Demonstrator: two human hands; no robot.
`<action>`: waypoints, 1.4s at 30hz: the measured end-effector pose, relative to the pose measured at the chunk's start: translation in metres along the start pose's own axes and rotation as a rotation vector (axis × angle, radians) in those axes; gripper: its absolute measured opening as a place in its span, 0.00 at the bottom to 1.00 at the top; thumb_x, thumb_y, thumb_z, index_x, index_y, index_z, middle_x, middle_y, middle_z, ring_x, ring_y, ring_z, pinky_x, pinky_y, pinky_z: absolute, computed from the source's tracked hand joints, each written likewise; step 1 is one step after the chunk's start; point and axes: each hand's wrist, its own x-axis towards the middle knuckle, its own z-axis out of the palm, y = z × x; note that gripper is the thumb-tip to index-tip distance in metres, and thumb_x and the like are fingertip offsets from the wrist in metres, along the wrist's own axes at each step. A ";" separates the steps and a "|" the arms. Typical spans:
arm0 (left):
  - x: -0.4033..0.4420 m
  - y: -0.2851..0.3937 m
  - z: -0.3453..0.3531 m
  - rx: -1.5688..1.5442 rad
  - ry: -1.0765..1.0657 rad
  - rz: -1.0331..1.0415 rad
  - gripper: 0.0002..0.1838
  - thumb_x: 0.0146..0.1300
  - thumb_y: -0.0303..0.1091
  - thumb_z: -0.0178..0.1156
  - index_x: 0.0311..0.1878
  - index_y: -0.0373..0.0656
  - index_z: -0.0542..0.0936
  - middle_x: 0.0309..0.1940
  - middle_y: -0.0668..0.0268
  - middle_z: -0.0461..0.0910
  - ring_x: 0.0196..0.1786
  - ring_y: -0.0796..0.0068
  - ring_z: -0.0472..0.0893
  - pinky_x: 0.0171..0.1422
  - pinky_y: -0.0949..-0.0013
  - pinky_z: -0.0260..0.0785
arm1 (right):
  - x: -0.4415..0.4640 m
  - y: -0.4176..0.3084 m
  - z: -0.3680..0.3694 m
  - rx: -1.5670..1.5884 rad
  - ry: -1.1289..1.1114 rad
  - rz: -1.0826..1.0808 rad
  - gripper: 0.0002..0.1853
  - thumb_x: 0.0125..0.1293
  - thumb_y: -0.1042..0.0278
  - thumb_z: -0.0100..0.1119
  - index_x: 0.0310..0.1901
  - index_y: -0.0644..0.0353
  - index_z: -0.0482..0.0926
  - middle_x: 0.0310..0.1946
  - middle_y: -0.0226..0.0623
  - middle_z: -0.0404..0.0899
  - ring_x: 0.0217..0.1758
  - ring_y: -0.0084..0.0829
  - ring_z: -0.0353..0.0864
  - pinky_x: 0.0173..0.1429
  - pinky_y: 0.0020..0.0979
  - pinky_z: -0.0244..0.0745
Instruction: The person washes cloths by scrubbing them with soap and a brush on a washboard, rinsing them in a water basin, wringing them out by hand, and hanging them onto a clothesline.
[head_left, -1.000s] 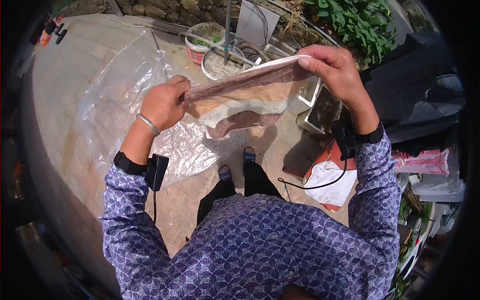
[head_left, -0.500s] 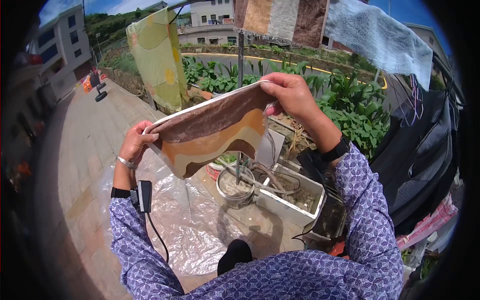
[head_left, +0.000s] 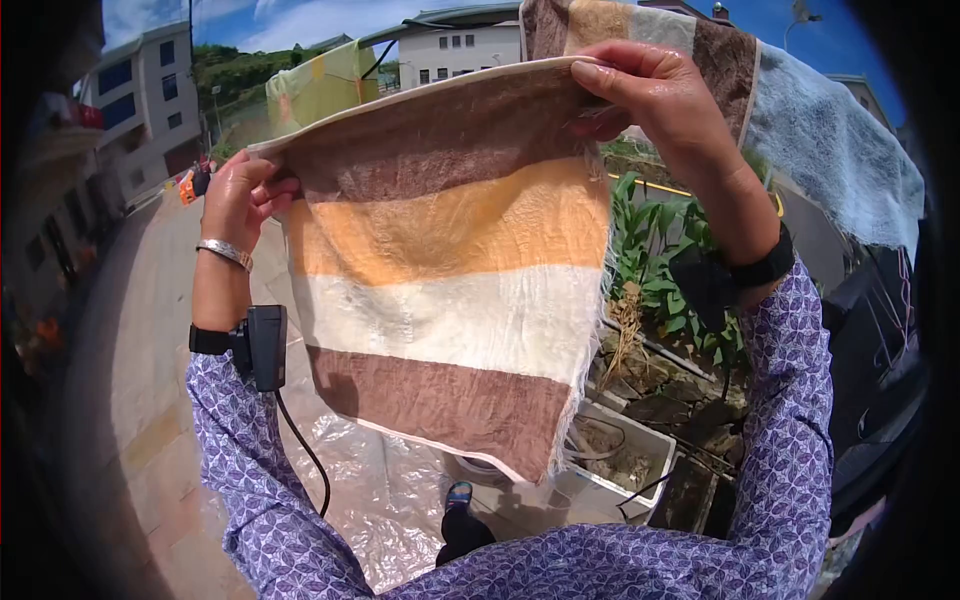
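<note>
A striped towel [head_left: 440,290] in brown, orange and cream hangs spread out in front of me, its right edge fringed. My left hand [head_left: 240,195] pinches its upper left corner. At the upper right corner my right hand [head_left: 650,95] grips the white-trimmed top edge between thumb and fingers. Behind the towel, a yellow-green cloth [head_left: 320,85] hangs at the upper left. Another striped towel [head_left: 665,35] hangs behind my right hand, beside a light blue towel [head_left: 835,145].
Clear plastic sheeting [head_left: 370,500] covers the paving below. A white planter box [head_left: 650,465] stands at the lower right, near leafy plants [head_left: 640,225]. Dark clothing [head_left: 860,350] hangs at the far right. Paved ground [head_left: 130,400] runs along the left.
Both hands have risen and the towel has opened out to hang flat, its stripes now showing. My view has tilted up somewhat.
</note>
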 end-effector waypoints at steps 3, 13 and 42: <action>0.075 -0.001 -0.004 -0.163 -0.134 0.151 0.12 0.59 0.24 0.50 0.47 0.40 0.74 0.42 0.61 0.79 0.41 0.62 0.84 0.48 0.62 0.80 | 0.052 0.005 -0.007 -0.078 0.018 -0.010 0.12 0.65 0.67 0.62 0.47 0.64 0.80 0.37 0.35 0.82 0.36 0.27 0.85 0.38 0.24 0.80; 0.389 0.023 0.088 -0.340 -0.218 0.433 0.17 0.65 0.23 0.49 0.57 0.36 0.69 0.51 0.56 0.79 0.53 0.60 0.80 0.59 0.63 0.75 | 0.248 0.059 -0.044 -0.426 0.436 -0.096 0.24 0.61 0.63 0.66 0.52 0.73 0.75 0.34 0.48 0.82 0.31 0.35 0.86 0.30 0.22 0.80; 0.091 -0.194 0.240 0.118 -0.098 0.877 0.15 0.74 0.34 0.45 0.55 0.35 0.73 0.54 0.54 0.75 0.58 0.62 0.73 0.68 0.59 0.60 | -0.312 0.155 0.001 -0.887 0.187 0.509 0.13 0.56 0.70 0.60 0.44 0.58 0.80 0.23 0.38 0.76 0.28 0.41 0.77 0.36 0.39 0.74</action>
